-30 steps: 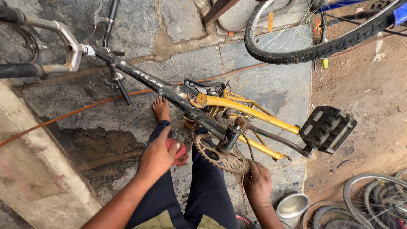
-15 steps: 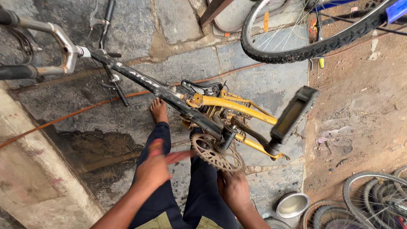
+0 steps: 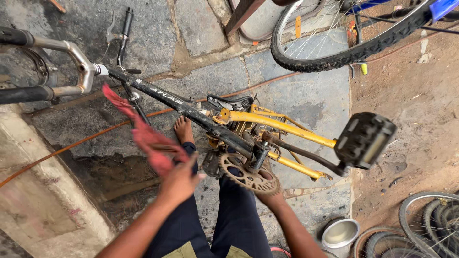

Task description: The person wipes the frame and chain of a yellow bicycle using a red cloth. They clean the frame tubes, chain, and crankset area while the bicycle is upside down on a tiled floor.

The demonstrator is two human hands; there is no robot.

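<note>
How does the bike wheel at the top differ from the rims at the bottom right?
The wheel at the top wears a knobbly black tyre; the rims at bottom right are bare metal. The wheel is single; the rims lie stacked together. Both have thin spokes.

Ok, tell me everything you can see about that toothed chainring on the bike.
The chainring is a round, toothed metal disc, rusty brown, with oval cutouts through its face. No chain is visible on it. It sits tilted at the bottom bracket of the bike frame, where the black tube and yellow stays meet, above the person's dark trousers. The crank arm runs from its hub out to the black pedal. The right hand reaches up behind its lower right edge, mostly hidden.
</note>
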